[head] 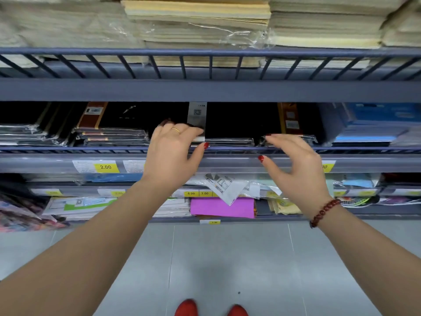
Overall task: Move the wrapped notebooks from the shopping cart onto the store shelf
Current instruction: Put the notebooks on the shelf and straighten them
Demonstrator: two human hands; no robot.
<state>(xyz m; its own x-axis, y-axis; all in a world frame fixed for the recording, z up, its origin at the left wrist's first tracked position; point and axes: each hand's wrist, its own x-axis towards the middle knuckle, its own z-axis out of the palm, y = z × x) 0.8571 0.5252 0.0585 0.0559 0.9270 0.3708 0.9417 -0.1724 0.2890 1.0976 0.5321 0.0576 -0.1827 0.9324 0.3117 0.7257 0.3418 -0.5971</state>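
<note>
A stack of black wrapped notebooks [230,126] with a white label strip lies on the middle level of the grey-blue store shelf [209,90]. My left hand [173,151] rests its fingertips on the stack's front left corner, thumb below the shelf rail. My right hand [296,158] hovers at the stack's right front corner, fingers spread and curved, thumb apart. Neither hand visibly grips anything. More wrapped black and brown notebooks [111,128] lie to the left. The shopping cart is out of view.
Cream paper stacks [198,21] fill the top level behind a rail. Blue packs [373,126] lie at the right. Lower levels hold price tags [106,167], a magenta pad [222,207] and loose wrapped papers. Grey floor tiles and my red shoes [186,307] are below.
</note>
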